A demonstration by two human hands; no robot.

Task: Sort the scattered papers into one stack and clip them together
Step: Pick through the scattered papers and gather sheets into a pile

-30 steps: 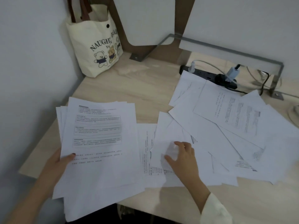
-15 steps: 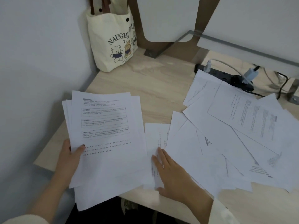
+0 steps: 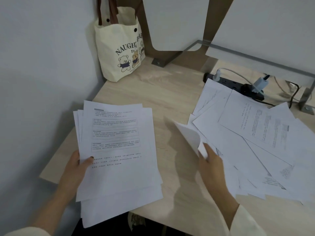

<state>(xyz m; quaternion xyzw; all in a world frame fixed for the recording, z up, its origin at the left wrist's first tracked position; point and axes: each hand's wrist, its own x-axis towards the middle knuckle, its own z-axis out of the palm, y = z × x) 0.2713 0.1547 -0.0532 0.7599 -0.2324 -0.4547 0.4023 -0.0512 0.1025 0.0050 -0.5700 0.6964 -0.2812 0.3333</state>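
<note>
Left hand point(image 3: 75, 166), right hand point(image 3: 212, 161): fingers point(image 3: 88, 160) in pinch

Right hand point(image 3: 210, 165), flat on the scattered papers point(image 3: 252, 143) a moment ago, now pinches one sheet point(image 3: 189, 135) and lifts it, curled, off the surface point(image 3: 163, 92); the spot left of the spread now shows bare.

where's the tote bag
In the head view, the tote bag stands at the desk's far left corner, behind the held paper stack.
</note>
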